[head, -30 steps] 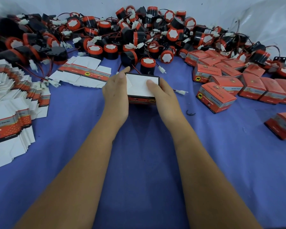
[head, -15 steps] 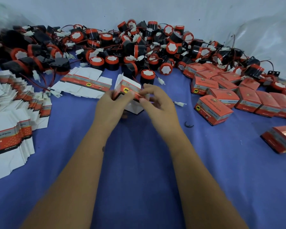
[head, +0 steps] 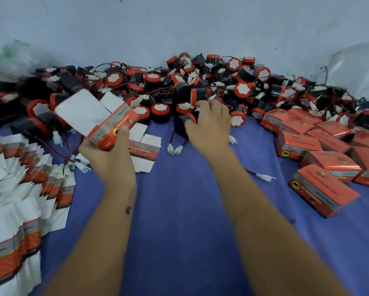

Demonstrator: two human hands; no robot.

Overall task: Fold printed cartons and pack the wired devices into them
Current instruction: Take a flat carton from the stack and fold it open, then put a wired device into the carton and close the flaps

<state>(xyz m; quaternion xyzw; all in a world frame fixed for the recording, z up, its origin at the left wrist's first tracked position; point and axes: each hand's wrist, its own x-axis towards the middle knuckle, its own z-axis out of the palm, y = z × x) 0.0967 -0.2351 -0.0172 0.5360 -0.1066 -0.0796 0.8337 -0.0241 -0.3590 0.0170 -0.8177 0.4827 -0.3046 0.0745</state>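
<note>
The carton (head: 106, 127) sits in the left hand (head: 109, 154), thumb pinching its printed side, white flaps standing open above the fingers; the right hand (head: 209, 124) closes over a black-and-red device (head: 184, 122) at the near rim of the device pile (head: 200, 86), fingers curled around its body.

Risk, as a judgement: the device's red wires (head: 175, 139) trail toward the wrist and end in white plugs (head: 175, 149); a fast lift may snag them on neighbouring devices and drag those along; loose wires may also catch on the flaps and stop the carton from closing; a tighter left grip may crush the unfilled carton.

Clearance: bare blue cloth (head: 179, 210) lies between and below both forearms; flat cartons (head: 19, 189) crowd the area left of the left hand; packed boxes (head: 320, 146) stand right of the right hand; the pile blocks all room beyond the fingertips.
</note>
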